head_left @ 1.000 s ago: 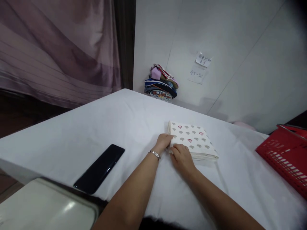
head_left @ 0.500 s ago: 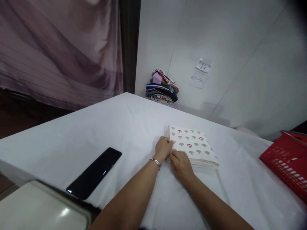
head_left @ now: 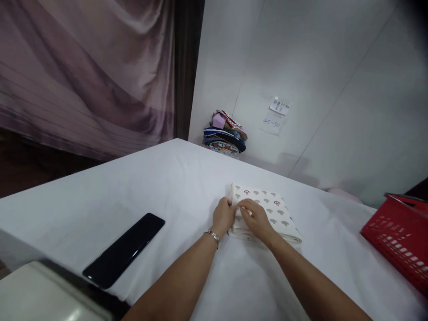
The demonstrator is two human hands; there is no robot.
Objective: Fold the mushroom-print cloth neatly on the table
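A folded cream cloth (head_left: pixel 265 206) with grey and red mushroom prints lies flat on the white-covered table. My left hand (head_left: pixel 224 217), with a bracelet at the wrist, is closed on the cloth's left edge. Over the near-left part of the cloth, my right hand (head_left: pixel 256 219) has its fingers curled into a pinch. Its fingertips meet the left thumb by that edge, and what they pinch is too small to make out.
A long black glossy object (head_left: pixel 123 249) lies left on the table (head_left: pixel 160 178). Folded fabrics (head_left: pixel 225 133) are stacked by the wall at the far edge. At the right sits a red plastic basket (head_left: pixel 394 232). A pale glossy surface (head_left: pixel 47 294) fills the lower-left corner.
My right hand has moved from the near-left corner up onto the cloth, beside the left thumb. The left hand stays at the left edge. The whole view has shifted slightly.
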